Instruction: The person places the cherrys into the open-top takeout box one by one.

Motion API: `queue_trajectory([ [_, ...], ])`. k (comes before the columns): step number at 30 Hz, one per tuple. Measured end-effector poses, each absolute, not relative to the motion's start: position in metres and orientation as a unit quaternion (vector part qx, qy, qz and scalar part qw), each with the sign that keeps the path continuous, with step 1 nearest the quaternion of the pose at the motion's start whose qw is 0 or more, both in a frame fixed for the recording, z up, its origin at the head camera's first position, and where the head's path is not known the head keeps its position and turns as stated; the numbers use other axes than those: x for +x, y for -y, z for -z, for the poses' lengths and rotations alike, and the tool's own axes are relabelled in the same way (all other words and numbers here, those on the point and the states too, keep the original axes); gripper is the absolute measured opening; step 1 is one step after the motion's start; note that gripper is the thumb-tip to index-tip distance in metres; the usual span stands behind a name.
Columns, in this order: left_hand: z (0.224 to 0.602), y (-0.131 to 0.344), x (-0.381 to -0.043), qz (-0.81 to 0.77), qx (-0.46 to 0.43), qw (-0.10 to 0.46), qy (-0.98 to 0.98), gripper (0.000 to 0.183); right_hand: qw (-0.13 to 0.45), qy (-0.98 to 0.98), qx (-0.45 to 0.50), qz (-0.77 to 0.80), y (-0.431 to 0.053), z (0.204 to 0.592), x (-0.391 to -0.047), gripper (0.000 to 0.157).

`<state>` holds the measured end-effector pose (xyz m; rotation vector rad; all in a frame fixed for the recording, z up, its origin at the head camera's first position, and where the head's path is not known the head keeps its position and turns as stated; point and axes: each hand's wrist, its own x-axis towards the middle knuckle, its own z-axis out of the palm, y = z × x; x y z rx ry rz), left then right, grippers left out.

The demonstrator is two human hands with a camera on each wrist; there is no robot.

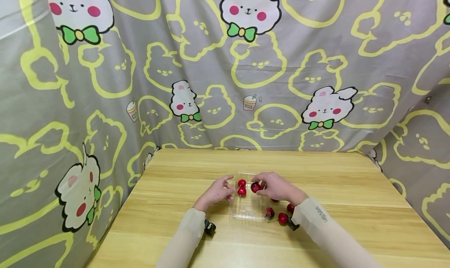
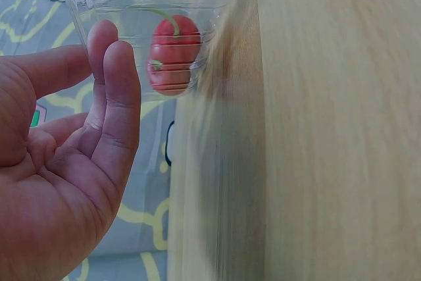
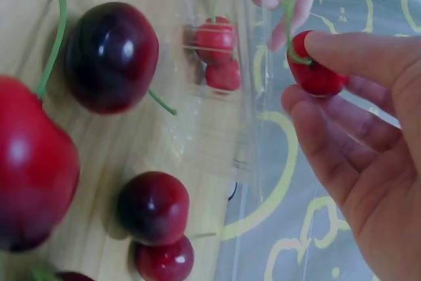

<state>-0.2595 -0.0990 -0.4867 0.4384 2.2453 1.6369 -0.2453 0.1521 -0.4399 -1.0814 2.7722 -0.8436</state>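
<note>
A clear plastic container [image 1: 250, 212] sits on the table with two red cherries [image 1: 241, 191] inside, touching each other. Above its right part, my right hand [image 1: 275, 186] pinches a dark red cherry [image 3: 319, 74] between thumb and fingertips, its green stem pointing up in the right wrist view. Beside the container's left wall is my left hand [image 1: 218, 190], fingers loosely bent and nothing held. In the left wrist view, its fingertips [image 2: 122, 64] appear close to the clear wall; whether they touch it I cannot tell.
Several loose cherries lie right of the container, among them a bright red one [image 1: 283, 218] and a dark one [image 3: 113, 57], partly under my right forearm. The wooden table [image 1: 168, 174] meets a patterned grey curtain [image 1: 211, 76] at the back and sides.
</note>
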Motion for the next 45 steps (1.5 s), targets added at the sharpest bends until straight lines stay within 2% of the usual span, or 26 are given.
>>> queue_trajectory([
  [8,0.487,0.099,-0.258,-0.573,0.153,0.165,-0.788,0.062,0.013,-0.879,-0.39,0.274,-0.143,0.446,-0.247,0.033],
  [22,0.484,0.098,-0.258,-0.577,0.151,0.169,-0.785,0.062,0.04,-0.886,-0.379,0.264,-0.132,0.458,-0.253,0.033],
  [32,0.485,0.098,-0.259,-0.576,0.151,0.165,-0.786,0.063,0.028,-0.888,-0.391,0.242,-0.13,0.467,-0.255,0.026],
  [45,0.484,0.098,-0.26,-0.57,0.158,0.165,-0.789,0.061,0.029,-0.89,-0.388,0.239,-0.122,0.475,-0.258,0.026],
])
